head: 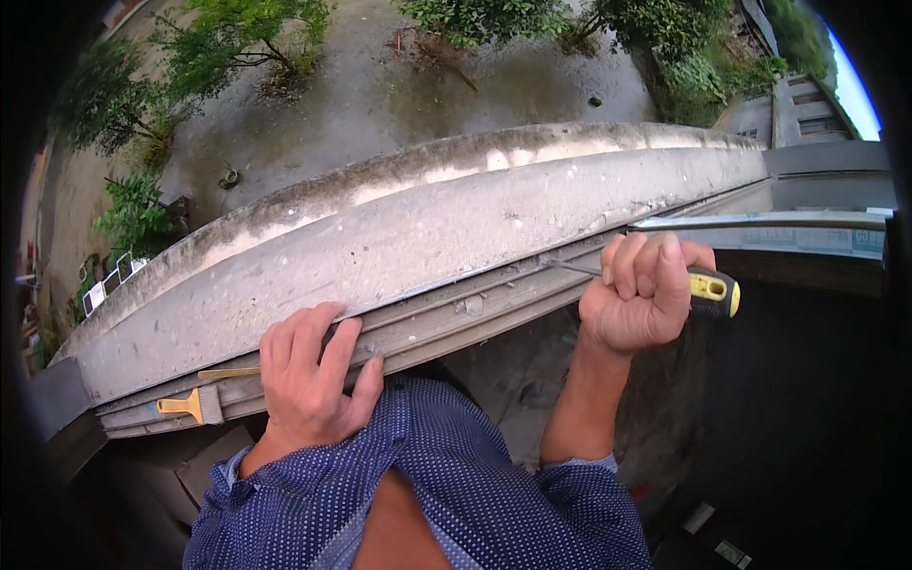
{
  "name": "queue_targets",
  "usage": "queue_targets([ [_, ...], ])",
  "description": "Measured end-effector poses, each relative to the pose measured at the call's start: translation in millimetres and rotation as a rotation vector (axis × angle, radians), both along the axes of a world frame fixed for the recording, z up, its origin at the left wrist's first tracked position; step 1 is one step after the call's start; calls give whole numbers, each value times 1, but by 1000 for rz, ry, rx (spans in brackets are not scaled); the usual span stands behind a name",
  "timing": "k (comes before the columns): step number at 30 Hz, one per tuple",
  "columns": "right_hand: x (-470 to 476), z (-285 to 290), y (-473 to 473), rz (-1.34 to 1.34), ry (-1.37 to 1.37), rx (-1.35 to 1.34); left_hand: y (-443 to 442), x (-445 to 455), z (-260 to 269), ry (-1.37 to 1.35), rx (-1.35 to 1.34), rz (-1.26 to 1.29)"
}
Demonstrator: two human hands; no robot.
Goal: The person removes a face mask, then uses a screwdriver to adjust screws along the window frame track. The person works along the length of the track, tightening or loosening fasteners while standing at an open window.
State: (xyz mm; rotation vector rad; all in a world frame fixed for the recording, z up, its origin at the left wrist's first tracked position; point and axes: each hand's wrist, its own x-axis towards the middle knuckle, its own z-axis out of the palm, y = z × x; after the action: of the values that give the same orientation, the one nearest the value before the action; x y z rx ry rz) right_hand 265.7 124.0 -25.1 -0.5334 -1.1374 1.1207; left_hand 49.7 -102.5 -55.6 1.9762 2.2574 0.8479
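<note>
My right hand [638, 296] is closed around a screwdriver [716, 291] with a black and yellow handle. Its thin metal shaft points left, and the tip meets the grooves of a dirty window track [491, 285]. Resting on the same track is my left hand [320, 370], fingers spread over the rails and fingertips at the outer edge. A thin, yellowish strip-like tool [228, 372] lies on the rails, one end hidden under or behind that hand. Farther left sits a small brush [182, 406] with a yellow handle. Crumbs and a pale flake of debris [470, 306] lie in the track.
Beyond the track runs a concrete ledge [442, 221], with a drop to a yard [370, 107] with trees [263, 43] below. On the right, a window sash frame [762, 221] stands in the opening. A cardboard-like box [221, 456] is under the sill at left.
</note>
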Motion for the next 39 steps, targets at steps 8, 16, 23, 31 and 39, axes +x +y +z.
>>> queue_targets([
  [8,19,80,-6,27,85,283,-2,1,0,-35,-4,39],
  [16,6,4,14,-11,22,-69,1,1,0,-26,5,14],
  [23,27,64,2,130,80,268,-1,1,1,-12,-1,22],
  [31,4,19,4,54,151,0,2,1,1,-16,5,21],
  [39,-18,-6,1,-31,-27,-1,2,1,0,-14,3,2],
])
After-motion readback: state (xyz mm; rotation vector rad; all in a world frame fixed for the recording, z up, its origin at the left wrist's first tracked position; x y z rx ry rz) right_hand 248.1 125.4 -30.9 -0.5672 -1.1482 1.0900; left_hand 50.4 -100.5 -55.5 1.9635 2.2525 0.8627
